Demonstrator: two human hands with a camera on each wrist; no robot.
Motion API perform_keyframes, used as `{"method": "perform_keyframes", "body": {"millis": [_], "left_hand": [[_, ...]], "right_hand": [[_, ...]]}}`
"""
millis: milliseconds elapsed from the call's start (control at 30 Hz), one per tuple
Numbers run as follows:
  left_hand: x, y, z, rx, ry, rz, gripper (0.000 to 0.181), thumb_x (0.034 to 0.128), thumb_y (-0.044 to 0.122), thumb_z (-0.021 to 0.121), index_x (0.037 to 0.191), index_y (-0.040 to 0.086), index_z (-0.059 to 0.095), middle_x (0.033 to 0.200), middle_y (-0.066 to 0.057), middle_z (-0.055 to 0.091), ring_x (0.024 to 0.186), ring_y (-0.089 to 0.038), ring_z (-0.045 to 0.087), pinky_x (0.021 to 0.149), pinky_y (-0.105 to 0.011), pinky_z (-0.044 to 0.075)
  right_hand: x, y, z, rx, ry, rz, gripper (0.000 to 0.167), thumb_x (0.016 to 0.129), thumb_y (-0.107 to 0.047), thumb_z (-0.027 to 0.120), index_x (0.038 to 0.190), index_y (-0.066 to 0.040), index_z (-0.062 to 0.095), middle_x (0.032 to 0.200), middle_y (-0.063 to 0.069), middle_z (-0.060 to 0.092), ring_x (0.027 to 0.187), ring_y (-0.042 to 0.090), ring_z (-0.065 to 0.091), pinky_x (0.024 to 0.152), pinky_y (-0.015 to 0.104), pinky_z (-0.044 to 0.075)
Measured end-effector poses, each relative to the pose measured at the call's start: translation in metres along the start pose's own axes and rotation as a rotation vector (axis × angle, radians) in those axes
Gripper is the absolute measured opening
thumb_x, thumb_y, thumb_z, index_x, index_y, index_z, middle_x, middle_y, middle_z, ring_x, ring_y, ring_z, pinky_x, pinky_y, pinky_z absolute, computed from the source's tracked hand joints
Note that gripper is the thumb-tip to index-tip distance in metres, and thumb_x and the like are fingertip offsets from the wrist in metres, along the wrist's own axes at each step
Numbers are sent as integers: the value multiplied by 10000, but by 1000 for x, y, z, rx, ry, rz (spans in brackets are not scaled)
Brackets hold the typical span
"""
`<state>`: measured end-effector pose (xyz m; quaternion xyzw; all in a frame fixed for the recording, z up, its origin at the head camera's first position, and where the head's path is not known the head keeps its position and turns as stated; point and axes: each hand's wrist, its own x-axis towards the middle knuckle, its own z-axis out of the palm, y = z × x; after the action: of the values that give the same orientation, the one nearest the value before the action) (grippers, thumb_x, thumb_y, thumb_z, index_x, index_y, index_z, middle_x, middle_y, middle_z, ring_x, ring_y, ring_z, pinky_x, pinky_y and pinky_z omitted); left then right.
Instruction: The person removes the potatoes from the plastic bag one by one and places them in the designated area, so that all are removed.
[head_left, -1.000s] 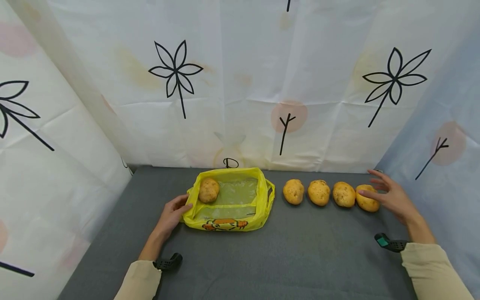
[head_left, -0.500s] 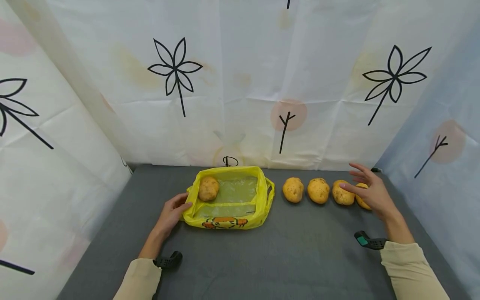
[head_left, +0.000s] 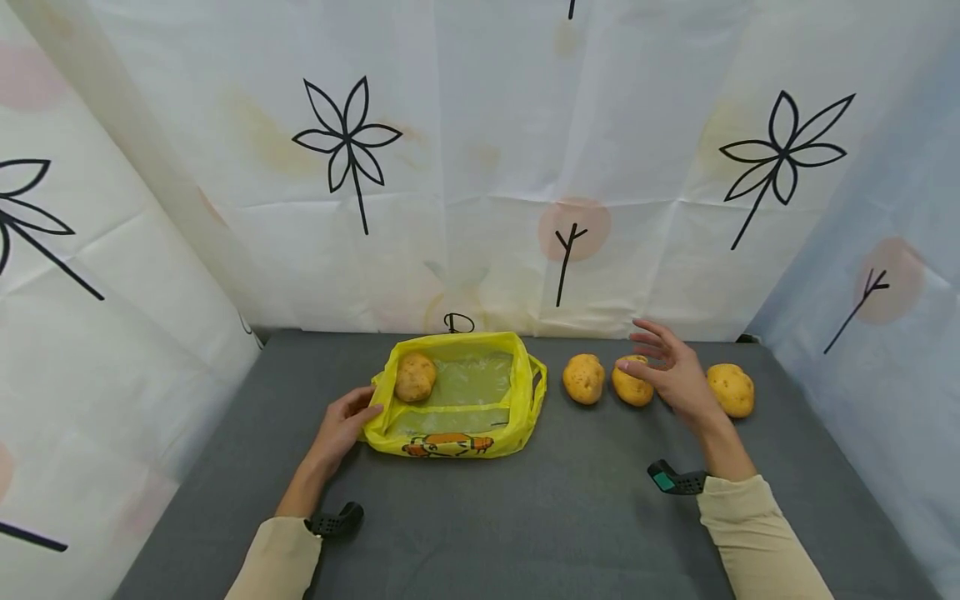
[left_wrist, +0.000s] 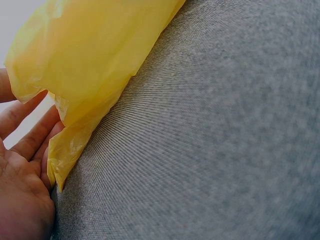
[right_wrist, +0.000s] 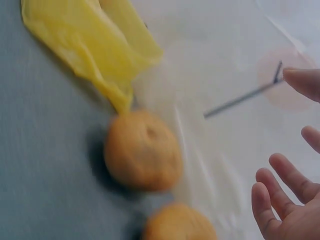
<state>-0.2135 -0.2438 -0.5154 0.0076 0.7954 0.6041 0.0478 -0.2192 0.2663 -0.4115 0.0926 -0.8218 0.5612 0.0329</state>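
A yellow plastic bag (head_left: 450,417) lies with its mouth spread wide, and one potato (head_left: 416,377) sits inside at its left end. My left hand (head_left: 343,425) holds the bag's left rim, thumb on the inner side and fingers outside; yellow film hangs over those fingers in the left wrist view. To the right of the bag, several potatoes form a row. Above that row my right hand (head_left: 671,375) hovers with spread fingers and nothing in them. It partly covers the second potato (head_left: 632,385) and nearly hides the third. The nearest-to-bag potato (head_left: 583,379) shows fully.
The rightmost potato (head_left: 731,390) lies near the table's right side. Grey cloth covers the table (head_left: 525,517). A patterned white curtain (head_left: 480,208) rises along the back edge, with more sheets at left and right.
My right hand has moved left along the potato row, from the rightmost potato to above the second and third, fingers still spread. The left hand and the bag stay put.
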Motion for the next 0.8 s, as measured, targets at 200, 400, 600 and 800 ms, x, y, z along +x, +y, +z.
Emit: {"method": "perform_keyframes", "body": {"millis": [200,400,600,800], "left_hand": [[-1,0,1,-1,-2,-1,473,1046,262,606,1466,58,527,1436,-161,540,1178,-157,553,903,-207,467],[-3,2,1,-5,-1,1,476,1048,260,604,1470,57,521,1434,-162,540,1160,-149,555,895,-208,470],[-1,1,1,7,-1,-2,474,1057,230,587,1483,41,501,1450,-178,525,1162,-135,551,891,-202,468],[1,1,0,37,-3,0,473,1069,199,560,1492,5,475,1458,-208,511,1187,-170,550,893,-200,464]], "right_hand": [[10,-2,35,64,-51,-15,725,960,-171,736,1580,-133,363,1519,207,415,1341,399,438,893,242,481],[17,-9,67,154,-105,-16,711,946,-132,742,1563,-135,389,1499,181,439,1339,425,431,939,357,500],[24,-15,98,207,-141,-29,687,941,-97,741,1547,-130,417,1483,182,464,1339,438,441,1027,548,434],[31,-17,127,248,-201,-18,700,937,-111,749,1549,-120,409,1510,216,429,1337,451,439,1018,564,444]]}}
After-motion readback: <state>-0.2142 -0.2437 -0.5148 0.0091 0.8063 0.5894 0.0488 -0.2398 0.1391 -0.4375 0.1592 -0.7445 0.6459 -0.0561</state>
